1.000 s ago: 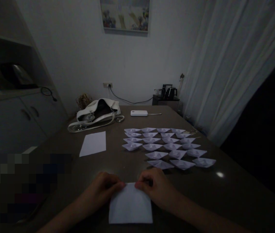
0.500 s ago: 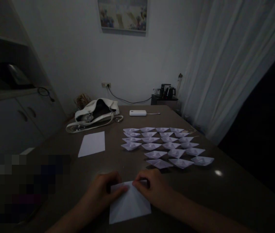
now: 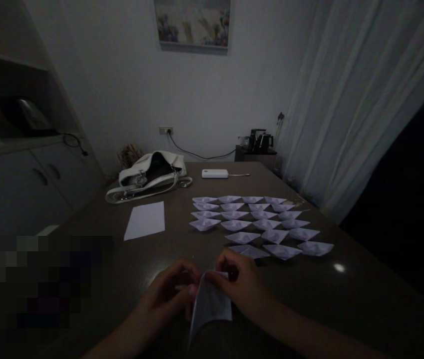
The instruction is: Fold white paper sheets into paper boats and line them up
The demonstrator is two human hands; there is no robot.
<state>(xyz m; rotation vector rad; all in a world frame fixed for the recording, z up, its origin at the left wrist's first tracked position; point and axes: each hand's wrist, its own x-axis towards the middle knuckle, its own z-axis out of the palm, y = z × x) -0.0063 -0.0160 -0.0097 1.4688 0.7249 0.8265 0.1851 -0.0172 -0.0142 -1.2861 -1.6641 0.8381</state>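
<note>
Both forearms run bare up to the left hand [image 3: 167, 294] and right hand [image 3: 240, 286], seemingly without sleeves, rings or watch.

White paper sheet [image 3: 211, 301], pale lilac boats [image 3: 260, 224], dark brown table [image 3: 346, 294].

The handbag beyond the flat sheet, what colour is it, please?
White handbag, dark inside; head view.

My feed was dim and bluish, with no lamp in view. A small glare spot sat on the dark table [image 3: 365, 284] at the right, a fainter sheen near its front edge. The curtain [image 3: 350, 99] and the wall were the palest areas. The right edge sank into black. Straight lines bowed toward the edges. A pixelated block covered the lower left. My forearms were nearly lost in shadow.
</note>
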